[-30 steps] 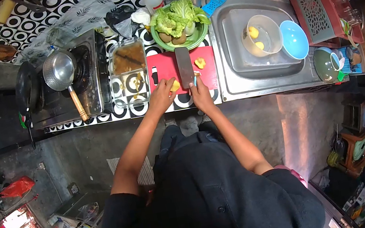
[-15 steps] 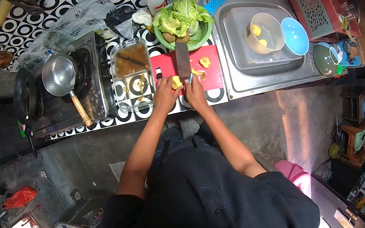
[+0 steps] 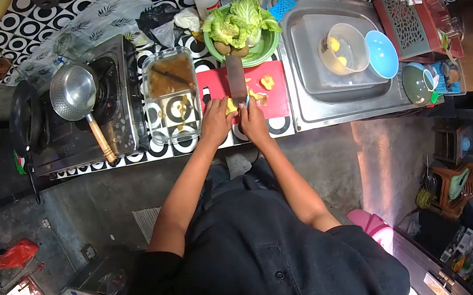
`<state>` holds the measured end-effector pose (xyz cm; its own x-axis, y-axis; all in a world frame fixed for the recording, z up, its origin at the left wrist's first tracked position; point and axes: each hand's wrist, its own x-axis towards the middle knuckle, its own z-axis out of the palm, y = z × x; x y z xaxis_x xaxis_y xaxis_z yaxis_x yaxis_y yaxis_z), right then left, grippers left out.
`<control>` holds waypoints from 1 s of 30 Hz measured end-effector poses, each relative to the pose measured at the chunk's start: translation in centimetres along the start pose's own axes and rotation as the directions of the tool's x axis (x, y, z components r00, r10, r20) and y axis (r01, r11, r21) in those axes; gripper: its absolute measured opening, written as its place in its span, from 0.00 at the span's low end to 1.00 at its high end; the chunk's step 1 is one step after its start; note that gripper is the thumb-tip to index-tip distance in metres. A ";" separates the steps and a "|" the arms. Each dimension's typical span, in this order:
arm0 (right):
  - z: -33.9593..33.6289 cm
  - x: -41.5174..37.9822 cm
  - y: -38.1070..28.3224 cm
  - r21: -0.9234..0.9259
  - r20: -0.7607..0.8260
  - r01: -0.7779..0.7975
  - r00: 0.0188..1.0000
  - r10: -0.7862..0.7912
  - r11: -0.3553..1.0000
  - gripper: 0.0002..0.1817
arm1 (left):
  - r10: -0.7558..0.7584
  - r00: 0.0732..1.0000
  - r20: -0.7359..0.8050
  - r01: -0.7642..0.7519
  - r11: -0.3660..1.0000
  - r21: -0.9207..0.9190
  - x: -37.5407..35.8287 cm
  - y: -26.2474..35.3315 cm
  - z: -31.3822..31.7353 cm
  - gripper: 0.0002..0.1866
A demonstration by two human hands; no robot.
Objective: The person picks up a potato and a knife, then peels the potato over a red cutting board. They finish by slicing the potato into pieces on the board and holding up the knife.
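Note:
On the red cutting board [image 3: 278, 100], my left hand [image 3: 217, 122] has its fingers closed on a yellow piece [image 3: 230, 106]. My right hand [image 3: 253, 121] grips the blue handle of a wide-bladed knife [image 3: 236, 75], whose blade points away from me over the board, beside the yellow piece. More yellow pieces [image 3: 267, 82] lie on the right part of the board. Just beyond the board stands a green bowl [image 3: 264, 52] with leafy greens [image 3: 237, 22] and brown round items at its near side.
Left of the board sit a clear container [image 3: 193, 67] of brown liquid and another clear tray [image 3: 155, 137]. Further left is a stove [image 3: 55, 149] with a perforated ladle [image 3: 73, 92]. To the right, a sink [image 3: 306, 112] holds a beige bowl [image 3: 352, 56] and a blue bowl [image 3: 382, 54].
The view has shifted slightly. Both hands, the knife and the yellow piece keep nearly the same places on the board.

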<state>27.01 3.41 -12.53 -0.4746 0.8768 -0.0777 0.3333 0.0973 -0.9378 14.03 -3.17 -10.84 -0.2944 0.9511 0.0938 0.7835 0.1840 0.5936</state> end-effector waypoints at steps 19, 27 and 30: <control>0.9 0.7 0.0 -0.112 0.091 -0.011 0.996 0.021 0.994 0.11 | -0.085 0.995 -0.059 0.084 0.996 -0.026 -0.7 0.5 1.5 0.25; 1.0 0.9 -0.6 -0.109 0.127 -0.035 0.991 0.049 0.993 0.11 | -0.092 0.987 -0.131 0.080 0.992 -0.094 -1.0 0.1 2.0 0.24; 1.3 0.9 0.1 -0.078 0.127 0.007 0.992 0.003 0.997 0.11 | -0.097 0.985 -0.143 0.081 0.990 -0.111 -1.2 -0.1 2.3 0.24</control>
<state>25.50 3.60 -13.10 -0.5733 0.8101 -0.1226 0.3925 0.1403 -0.9090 15.54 -3.72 -12.83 -0.4439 0.8835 0.1492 0.6911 0.2316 0.6846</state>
